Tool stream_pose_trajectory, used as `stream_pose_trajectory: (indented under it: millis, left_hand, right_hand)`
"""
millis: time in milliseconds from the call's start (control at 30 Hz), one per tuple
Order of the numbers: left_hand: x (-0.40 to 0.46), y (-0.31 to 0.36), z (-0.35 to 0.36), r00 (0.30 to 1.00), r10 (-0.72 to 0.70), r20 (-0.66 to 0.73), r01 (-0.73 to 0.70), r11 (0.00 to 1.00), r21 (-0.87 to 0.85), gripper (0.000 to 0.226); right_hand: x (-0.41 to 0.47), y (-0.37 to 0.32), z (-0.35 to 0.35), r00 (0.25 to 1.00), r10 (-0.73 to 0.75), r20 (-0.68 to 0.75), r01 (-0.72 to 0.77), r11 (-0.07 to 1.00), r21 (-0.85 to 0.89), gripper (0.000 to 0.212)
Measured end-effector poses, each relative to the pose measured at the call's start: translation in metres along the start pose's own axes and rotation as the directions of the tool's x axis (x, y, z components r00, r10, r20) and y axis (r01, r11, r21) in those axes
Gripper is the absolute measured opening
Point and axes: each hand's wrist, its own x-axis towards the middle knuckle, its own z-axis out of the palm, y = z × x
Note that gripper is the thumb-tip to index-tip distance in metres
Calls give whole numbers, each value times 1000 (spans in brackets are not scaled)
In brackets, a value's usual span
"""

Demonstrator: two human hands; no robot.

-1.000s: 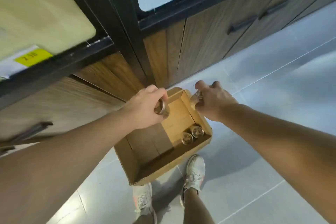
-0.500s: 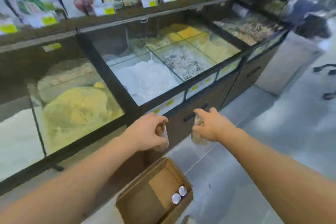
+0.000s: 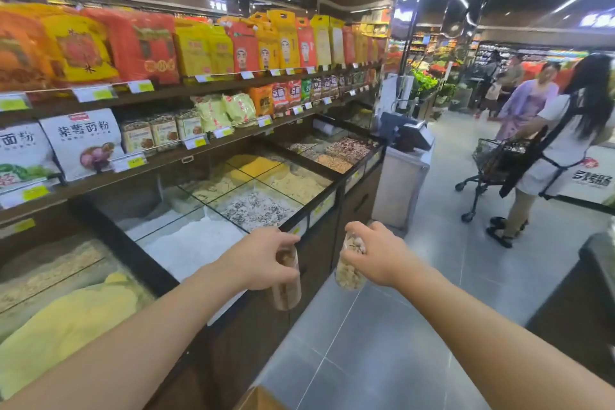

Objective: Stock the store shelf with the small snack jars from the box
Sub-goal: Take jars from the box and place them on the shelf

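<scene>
Down at the very bottom edge a corner of the cardboard box [image 3: 258, 401] shows on the grey tiled floor [image 3: 382, 343], right at the foot of the bulk counter [image 3: 253, 336], handy for stooping into. Above it both arms reach forward at waist height. The left hand [image 3: 263, 258] is wrapped from above around the lid end of a clear snack jar [image 3: 287, 283] of brownish pieces, which hangs down below the fist; the right hand [image 3: 372, 255] grips a second jar [image 3: 349, 271] of paler, nut-like bits the same way. A top grip like that looks suited to setting each jar down upright without shifting the fingers. The two jars are just apart, held over the aisle beside the counter's front edge. Beyond them lie the glass-topped bins [image 3: 233, 196] of grains and flours, and above those the wooden shelves [image 3: 166, 160] of bagged goods with yellow price tags, presumably where the jars are bound; which gap, I cannot tell. Farther down the aisle shoppers [image 3: 559, 130] stand by a cart [image 3: 492, 160].
</scene>
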Motion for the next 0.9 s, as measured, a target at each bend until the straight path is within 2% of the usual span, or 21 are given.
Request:
stream_pose_trajectory:
  millis: [267,433,600,800,900]
  left_hand:
    - [8,109,-13,977,211,-13,-211,977,6,72]
    - [7,186,-1,943,332,-24,-333,942,-38,66]
    - [0,286,36,909,412,58,-409,911,-52,65]
    - [-18,406,100,831,527,178,-520,850,-90,62]
    - [-30,476,138,752,618,228,-612,784,-106,65]
  right_hand:
    - [-70,69,-84,989,142,-52,-147,981,-124,53]
    - [-135,124,-114,963,248,-103,-257,962,-86,53]
    - [-228,197,-132,919,371,-136,-382,922,-61,56]
    - [-349,277,-141,854,491,-174,-503,863,-35,62]
    - [-422,315,-146,784,586,-203,-593,804,30,62]
